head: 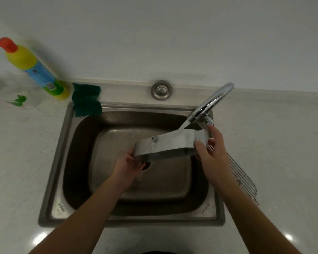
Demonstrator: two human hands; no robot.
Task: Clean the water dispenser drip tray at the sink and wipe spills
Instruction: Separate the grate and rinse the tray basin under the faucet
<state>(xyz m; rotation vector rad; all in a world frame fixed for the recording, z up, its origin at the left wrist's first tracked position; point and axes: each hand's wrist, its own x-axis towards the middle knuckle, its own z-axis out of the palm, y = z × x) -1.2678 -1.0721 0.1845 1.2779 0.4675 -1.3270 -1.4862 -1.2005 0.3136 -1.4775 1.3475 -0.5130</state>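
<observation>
Drip tray over the sink, under the running tap: looks light, stiff plastic, wet, likely slippery. Left hand grips its left end, right hand its right end. Best hold: both ends.

A yellow bottle with an orange-red cap, blue label and green band stands at the tabletop's back edge. The cloth is dark green, the drip tray pale grey, the sink dull steel-grey, and the tabletop white and faintly speckled.

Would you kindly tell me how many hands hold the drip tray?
2: the left hand grips the left end of the drip tray, the right hand its right end.
</observation>
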